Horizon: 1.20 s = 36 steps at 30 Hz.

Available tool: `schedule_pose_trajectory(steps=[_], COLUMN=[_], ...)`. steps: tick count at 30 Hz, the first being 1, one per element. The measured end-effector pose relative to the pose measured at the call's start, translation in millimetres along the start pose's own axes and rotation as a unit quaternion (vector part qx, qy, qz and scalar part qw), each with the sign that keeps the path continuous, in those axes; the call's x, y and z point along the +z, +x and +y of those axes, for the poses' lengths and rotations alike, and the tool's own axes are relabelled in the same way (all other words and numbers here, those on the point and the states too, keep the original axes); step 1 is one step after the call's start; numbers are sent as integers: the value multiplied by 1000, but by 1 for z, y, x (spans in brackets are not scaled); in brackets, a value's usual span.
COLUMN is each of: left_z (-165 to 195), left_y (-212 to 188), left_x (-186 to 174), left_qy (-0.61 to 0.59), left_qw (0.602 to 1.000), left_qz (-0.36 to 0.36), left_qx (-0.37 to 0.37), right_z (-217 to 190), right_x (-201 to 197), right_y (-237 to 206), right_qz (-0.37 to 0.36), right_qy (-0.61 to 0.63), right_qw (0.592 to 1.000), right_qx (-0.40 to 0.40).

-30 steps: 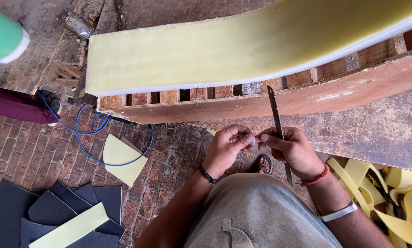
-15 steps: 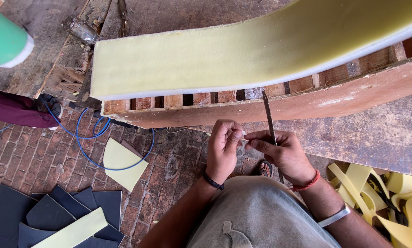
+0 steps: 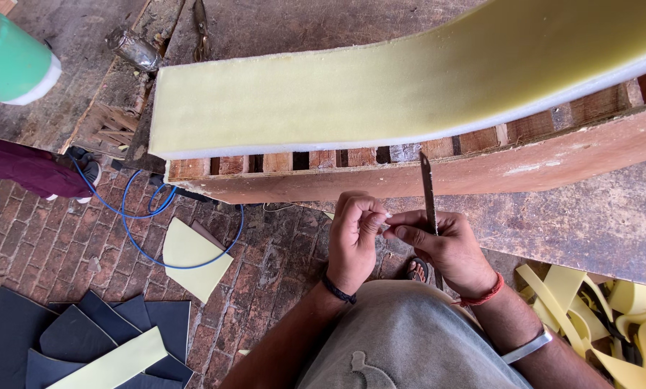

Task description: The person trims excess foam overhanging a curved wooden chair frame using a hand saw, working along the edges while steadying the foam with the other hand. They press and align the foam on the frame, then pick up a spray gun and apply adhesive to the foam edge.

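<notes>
Blade (image 3: 428,191) upright in right hand (image 3: 449,248), beside left hand (image 3: 353,238).

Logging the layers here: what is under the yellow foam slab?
Under the yellow foam slab a thin white layer shows along its edge, then the wooden frame with slats and dark gaps. What lies inside the frame is hidden.

Foam slab (image 3: 409,86) lies on the wooden frame (image 3: 438,173); both hands meet just before it, blade (image 3: 429,191) upright in the right hand (image 3: 445,248), left hand (image 3: 355,241) beside, possibly touching; offcuts (image 3: 597,310) right.
</notes>
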<state>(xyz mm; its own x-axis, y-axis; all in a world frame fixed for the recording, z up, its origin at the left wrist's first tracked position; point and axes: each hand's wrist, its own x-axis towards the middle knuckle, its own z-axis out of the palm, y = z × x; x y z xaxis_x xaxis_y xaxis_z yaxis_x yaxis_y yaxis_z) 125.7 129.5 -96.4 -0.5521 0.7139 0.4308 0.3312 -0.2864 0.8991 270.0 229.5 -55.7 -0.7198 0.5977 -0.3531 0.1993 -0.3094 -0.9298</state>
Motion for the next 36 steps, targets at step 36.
schedule_pose_trajectory(steps=[36], left_z=[-12], left_y=[-27], left_x=[-40], left_qy=[-239], left_qw=[900], left_qz=[-131], left_qx=[-340], right_z=[18], right_x=[2], right_y=[-9], right_qz=[110], right_qy=[106], right_qw=[988], right_qx=[-17])
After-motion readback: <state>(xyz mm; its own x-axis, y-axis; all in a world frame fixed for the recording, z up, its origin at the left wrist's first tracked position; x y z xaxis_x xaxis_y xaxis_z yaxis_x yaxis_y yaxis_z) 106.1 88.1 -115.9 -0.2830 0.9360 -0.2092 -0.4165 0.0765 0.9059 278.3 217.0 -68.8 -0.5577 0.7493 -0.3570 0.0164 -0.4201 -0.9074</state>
